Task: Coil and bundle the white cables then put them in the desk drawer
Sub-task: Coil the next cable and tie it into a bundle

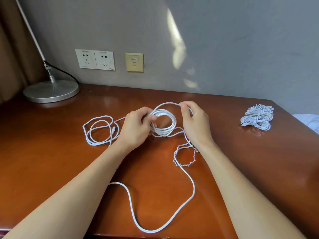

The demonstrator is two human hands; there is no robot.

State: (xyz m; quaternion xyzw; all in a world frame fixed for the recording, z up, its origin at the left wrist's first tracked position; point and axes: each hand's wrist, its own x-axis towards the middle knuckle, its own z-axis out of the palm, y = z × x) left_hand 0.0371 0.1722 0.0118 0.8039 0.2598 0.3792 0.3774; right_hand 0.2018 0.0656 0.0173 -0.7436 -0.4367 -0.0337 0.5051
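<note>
Our left hand (136, 130) grasps the white coil (164, 133) at the centre of the frame, fingers curled through its ring. Our right hand (195, 125) pinches the newest loop at the coil's top between thumb and fingertips. The coil hangs just above the desk (241, 152). Its loose tail (194, 188) swings down to the lower centre of the frame, close to the front edge.

The main risk, as we judge it, is a snag. The tail crosses a coloured string (189, 164) lying under our right wrist, and pulling in more slack could drag that string into the coil. The tail could also slide off the front edge and tug the loops out of shape. If our left fingers ease off, the springy turns may splay open.

A second uncoiled cable (100, 144) lies left of centre, and one strand runs in behind our left hand. We cannot tell whether it is tangled with the coil. If it is, winding would tighten the tangle.

Finished bundles (257, 118) sit at the right of the frame, well apart. A lamp base (51, 91) stands upper left, below the wall sockets (95, 60). The drawer is not in view.
</note>
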